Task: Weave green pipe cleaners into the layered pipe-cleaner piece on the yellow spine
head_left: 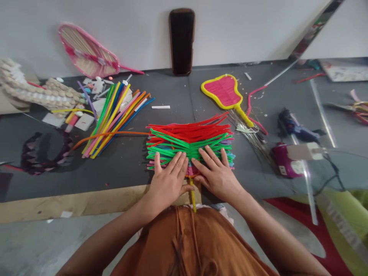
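In front of me on the dark table lies a wide layered piece made of red and green pipe cleaners, with purple and blue ends showing at both sides. A yellow stem runs from its lower middle toward my body. My left hand rests flat on the lower left part, fingers stretched out. My right hand lies on the lower right part with its fingers spread. Both palms face down, and the pipe cleaners under them are partly hidden. An orange pipe cleaner reaches from the left edge of the piece.
Left lies a bundle of coloured pipe cleaners near a dark braided band. A phone leans on the wall beside a pink fan. Right are a yellow-edged pink fan, thin wires, a glue gun and scissors.
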`<action>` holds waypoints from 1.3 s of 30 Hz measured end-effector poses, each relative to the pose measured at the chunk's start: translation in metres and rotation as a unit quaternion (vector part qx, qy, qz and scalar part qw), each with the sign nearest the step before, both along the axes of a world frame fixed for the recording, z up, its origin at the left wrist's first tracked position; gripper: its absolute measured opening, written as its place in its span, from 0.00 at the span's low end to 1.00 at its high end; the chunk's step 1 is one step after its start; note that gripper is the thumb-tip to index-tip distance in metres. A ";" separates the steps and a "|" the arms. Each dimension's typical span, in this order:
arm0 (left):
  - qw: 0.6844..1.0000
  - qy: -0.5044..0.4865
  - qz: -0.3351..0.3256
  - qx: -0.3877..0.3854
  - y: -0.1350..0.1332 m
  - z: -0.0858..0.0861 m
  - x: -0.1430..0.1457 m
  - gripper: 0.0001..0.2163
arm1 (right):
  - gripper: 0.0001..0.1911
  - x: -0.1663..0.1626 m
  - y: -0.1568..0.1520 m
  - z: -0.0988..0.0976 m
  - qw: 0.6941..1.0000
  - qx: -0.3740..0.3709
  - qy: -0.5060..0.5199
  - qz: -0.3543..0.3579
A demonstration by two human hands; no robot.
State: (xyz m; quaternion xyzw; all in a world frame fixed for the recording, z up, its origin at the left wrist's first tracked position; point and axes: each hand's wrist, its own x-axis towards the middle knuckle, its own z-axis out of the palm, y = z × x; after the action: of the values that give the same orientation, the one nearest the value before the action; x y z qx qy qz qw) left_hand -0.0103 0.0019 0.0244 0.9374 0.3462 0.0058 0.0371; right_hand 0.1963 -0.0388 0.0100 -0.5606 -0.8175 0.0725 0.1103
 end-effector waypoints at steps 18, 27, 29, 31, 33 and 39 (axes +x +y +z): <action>0.999 -0.005 0.010 -0.038 0.003 0.003 0.001 0.26 | 0.23 -0.008 0.006 0.008 0.999 -0.009 -0.034 -0.017; 1.000 0.002 0.002 -0.013 0.004 0.012 0.001 0.28 | 0.23 -0.005 0.008 0.018 0.999 -0.006 -0.048 -0.003; 1.000 0.008 0.000 0.003 0.009 0.020 0.006 0.27 | 0.23 -0.007 0.015 0.027 0.998 0.008 -0.057 -0.003; 1.000 0.021 -0.003 0.016 0.018 0.028 0.013 0.28 | 0.24 -0.010 0.024 0.034 0.997 0.025 -0.068 -0.006; 0.999 0.035 -0.002 0.017 0.029 0.031 0.019 0.30 | 0.25 -0.014 0.034 0.037 0.996 0.031 -0.081 -0.010; 0.998 0.041 0.054 -0.014 0.051 0.014 0.017 0.34 | 0.28 -0.015 0.048 0.016 0.995 0.000 -0.085 -0.057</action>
State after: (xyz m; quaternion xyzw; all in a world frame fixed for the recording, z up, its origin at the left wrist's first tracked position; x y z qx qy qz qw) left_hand 0.0068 0.0533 0.0389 0.9163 0.3974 -0.0359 0.0354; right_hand 0.1812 0.0088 0.0262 -0.6105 -0.7906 0.0180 0.0439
